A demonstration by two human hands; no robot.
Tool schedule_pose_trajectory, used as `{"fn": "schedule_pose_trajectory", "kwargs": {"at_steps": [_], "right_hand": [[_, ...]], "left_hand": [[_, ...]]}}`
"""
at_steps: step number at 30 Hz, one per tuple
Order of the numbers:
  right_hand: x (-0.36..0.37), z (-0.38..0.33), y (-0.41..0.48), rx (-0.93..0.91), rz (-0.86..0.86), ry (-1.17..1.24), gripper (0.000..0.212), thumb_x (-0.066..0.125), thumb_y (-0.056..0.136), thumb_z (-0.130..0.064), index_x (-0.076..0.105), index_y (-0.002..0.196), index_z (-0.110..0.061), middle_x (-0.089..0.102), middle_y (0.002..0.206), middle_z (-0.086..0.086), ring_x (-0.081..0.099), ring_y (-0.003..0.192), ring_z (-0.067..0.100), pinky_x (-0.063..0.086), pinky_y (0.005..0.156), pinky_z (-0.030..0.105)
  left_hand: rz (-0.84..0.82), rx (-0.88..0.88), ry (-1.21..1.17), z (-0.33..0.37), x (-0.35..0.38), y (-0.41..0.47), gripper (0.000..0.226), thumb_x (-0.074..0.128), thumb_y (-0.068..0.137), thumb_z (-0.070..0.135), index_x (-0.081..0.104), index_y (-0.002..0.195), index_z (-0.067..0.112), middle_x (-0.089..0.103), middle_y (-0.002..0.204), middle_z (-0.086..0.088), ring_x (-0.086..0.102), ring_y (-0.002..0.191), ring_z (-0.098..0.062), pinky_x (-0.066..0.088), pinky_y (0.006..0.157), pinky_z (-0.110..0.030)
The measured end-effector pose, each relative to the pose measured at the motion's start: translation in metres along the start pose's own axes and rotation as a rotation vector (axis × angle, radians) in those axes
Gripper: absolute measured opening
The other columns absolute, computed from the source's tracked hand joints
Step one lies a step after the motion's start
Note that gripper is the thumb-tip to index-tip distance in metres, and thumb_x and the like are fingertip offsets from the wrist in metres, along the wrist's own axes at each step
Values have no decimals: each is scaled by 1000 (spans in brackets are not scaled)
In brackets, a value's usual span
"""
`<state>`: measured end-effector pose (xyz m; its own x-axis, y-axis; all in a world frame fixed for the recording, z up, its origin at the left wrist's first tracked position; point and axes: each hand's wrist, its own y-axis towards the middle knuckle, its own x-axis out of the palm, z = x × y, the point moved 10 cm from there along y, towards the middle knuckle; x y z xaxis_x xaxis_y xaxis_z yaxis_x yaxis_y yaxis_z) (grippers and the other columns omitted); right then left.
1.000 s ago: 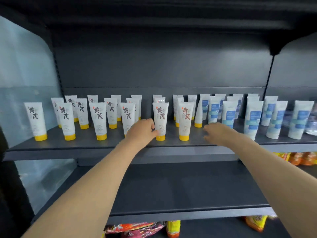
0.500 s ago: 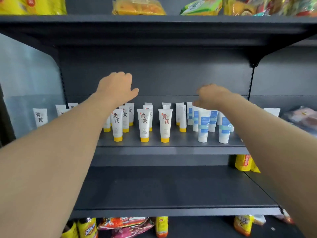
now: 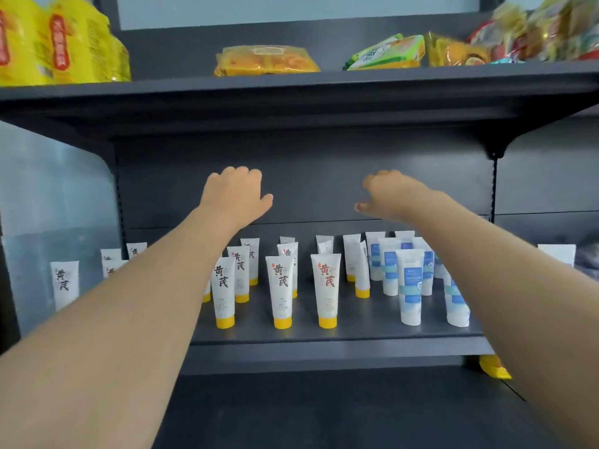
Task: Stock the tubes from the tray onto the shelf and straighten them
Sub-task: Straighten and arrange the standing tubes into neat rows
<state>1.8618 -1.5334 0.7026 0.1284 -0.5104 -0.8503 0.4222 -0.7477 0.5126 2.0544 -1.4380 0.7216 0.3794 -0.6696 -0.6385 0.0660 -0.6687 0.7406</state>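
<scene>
Left hand point(image 3: 235, 192), right hand point(image 3: 389, 194) raised, fingers loosely bent, empty. Yellow-capped tubes point(image 3: 282, 290) below left, blue-labelled tubes point(image 3: 411, 286) below right, upright on shelf point(image 3: 324, 333).

A shop: dark shelving point(image 3: 324, 351) stocked with tubes point(image 3: 281, 291) and snack packets point(image 3: 267, 60).

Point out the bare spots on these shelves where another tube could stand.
Front gap between the red-lettered yellow-capped tube and the front blue-labelled tube; most of the lower shelf. The back rows are crowded.

L hand point(image 3: 235, 196) lifted off tubes point(image 3: 282, 286), R hand point(image 3: 393, 196) raised too
</scene>
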Motion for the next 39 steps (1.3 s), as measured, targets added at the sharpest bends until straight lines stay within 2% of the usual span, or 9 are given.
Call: {"fn": "schedule_pose_trajectory", "kwargs": {"at_steps": [4,9,13,20,24,29,32,35,39], "right_hand": [[20,-2,49,10,-12,-1,48,49,93,-42,48,123,-6,48,127,16,41,121,32,41,99,41],[72,-8,101,29,-72,11,54,50,92,-43,44,134,-9,48,132,16,44,122,32,40,100,38],[120,-15,125,19,-136,31,51,51,91,-40,44,132,-10,48,131,14,44,122,30,41,98,39],[174,-20,165,-16,-203,129,47,54,91,-41,52,125,-9,56,125,9,50,115,27,43,94,34],[203,-28,173,-27,-260,256,38,57,88,-46,59,106,-13,60,112,3,53,106,21,41,85,30],[233,-29,178,-6,-277,299,50,57,86,-52,61,115,-11,57,124,0,49,116,19,39,92,27],[242,-25,178,43,-264,309,55,54,87,-54,65,105,-3,64,110,11,58,102,24,47,87,34],[246,-22,177,56,-226,378,51,55,87,-53,68,104,-6,66,107,8,59,98,21,49,82,32],[246,-17,172,55,-200,536,41,61,86,-47,68,107,-13,65,109,0,57,96,15,43,77,25]], "left_hand": [[-3,49,37,-14,39,33,41,41,94,44,55,114,11,58,111,-5,52,104,-24,39,84,-35],[22,188,107,-8,97,67,40,38,95,44,53,115,13,57,113,-3,52,105,-21,39,84,-32],[-42,196,51,-4,148,85,40,38,95,44,53,116,13,56,117,-4,50,112,-22,38,92,-35],[3,324,8,32,195,112,35,36,96,40,55,109,14,59,111,-1,51,108,-21,38,91,-33],[-81,308,-96,40,225,120,34,39,95,41,55,107,13,59,110,-2,51,108,-22,39,90,-35],[-253,322,-256,50,263,123,30,44,94,41,57,98,14,60,104,-1,55,99,-21,47,82,-35],[-364,258,-334,50,286,123,30,50,91,44,57,94,15,62,100,-1,57,96,-21,49,83,-39],[-479,218,-389,54,305,117,28,54,89,43,61,93,16,63,98,0,59,93,-22,50,81,-38],[-517,247,-386,61,316,113,17,59,88,33,64,89,17,65,100,2,59,94,-19,51,83,-38]]}}
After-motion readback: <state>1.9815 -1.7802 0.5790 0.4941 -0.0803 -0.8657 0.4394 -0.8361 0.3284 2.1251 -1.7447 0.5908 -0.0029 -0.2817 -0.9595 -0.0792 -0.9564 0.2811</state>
